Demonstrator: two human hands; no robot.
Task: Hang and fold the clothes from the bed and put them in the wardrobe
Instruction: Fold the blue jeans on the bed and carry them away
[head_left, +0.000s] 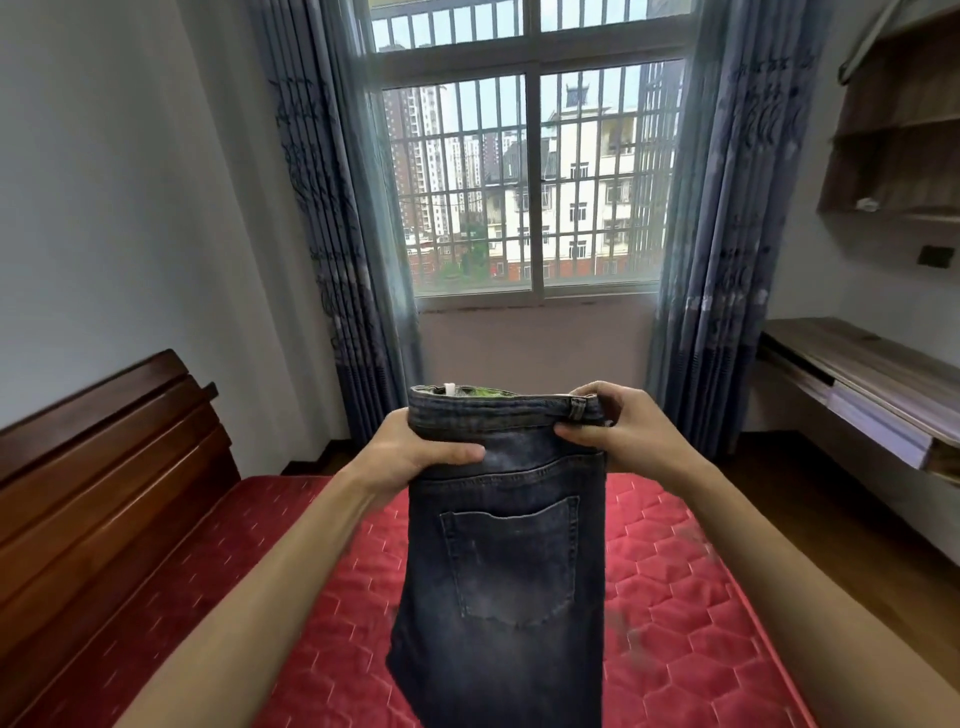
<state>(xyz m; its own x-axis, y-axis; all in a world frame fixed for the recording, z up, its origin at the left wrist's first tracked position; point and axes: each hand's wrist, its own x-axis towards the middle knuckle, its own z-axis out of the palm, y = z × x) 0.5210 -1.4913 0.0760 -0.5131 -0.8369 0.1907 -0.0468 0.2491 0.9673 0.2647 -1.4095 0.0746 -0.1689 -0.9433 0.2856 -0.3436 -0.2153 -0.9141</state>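
As the room opens out ahead, a plain white wall (104, 182) fills the side from 9 to 11 o'clock. At 12 o'clock is a big window (530, 171) with bars, and tall buildings show through the glass. A blue-grey left curtain (332, 234) hangs at 11 o'clock and a right curtain (727, 234) at 1 o'clock, both drawn to the sides.

A bed (675, 597) with a red quilted top lies low, from 5 to 7 o'clock. Its dark wooden headboard (104, 493) stands at 8 o'clock, against the white wall. At 3 o'clock a long wooden counter (857, 374) sticks out from the far wall. Wooden shelves (893, 130) hang above it at 2 o'clock. Brown floor (779, 467) shows between the bed and the counter.

A pair of dark blue jeans (504, 571) hangs at 6 o'clock, up in the air over the bed. The legs run down past the bottom edge. One back pocket (511, 561) faces us.

Both hands hold the jeans by the top band. The left hand (415, 452) grips the left end, its thumb pressed on the front. The right hand (613, 421) grips the right end, with its fingers curled over the top by a belt loop.
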